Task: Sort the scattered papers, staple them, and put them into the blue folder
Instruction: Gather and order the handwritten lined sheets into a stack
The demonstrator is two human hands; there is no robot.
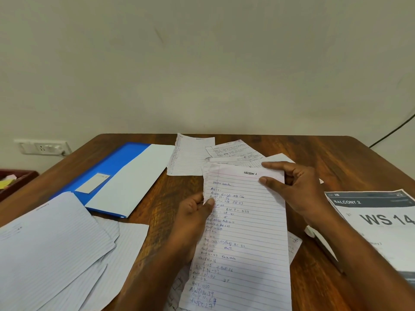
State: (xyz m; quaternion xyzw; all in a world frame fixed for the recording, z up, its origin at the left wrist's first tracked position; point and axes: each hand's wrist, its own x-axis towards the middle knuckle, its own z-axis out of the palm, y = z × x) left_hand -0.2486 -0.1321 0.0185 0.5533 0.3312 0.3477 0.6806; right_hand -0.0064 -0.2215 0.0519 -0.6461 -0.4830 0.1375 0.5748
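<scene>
Both hands held one white lined handwritten sheet above the brown wooden table. Left hand pinched its left edge, thumb on top. Right hand gripped the top right corner, thumb and fingers curled over it. Header read "SECTION 1"; entries below like "AWP-N-39". Glossy blue plastic folder lay open left of the left hand. Printed sheet right of the right hand read "BALCONY 2", "WS 14".

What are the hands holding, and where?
A lined handwritten sheet: the left hand pinches its left edge, the right hand grips its top right corner.
</scene>
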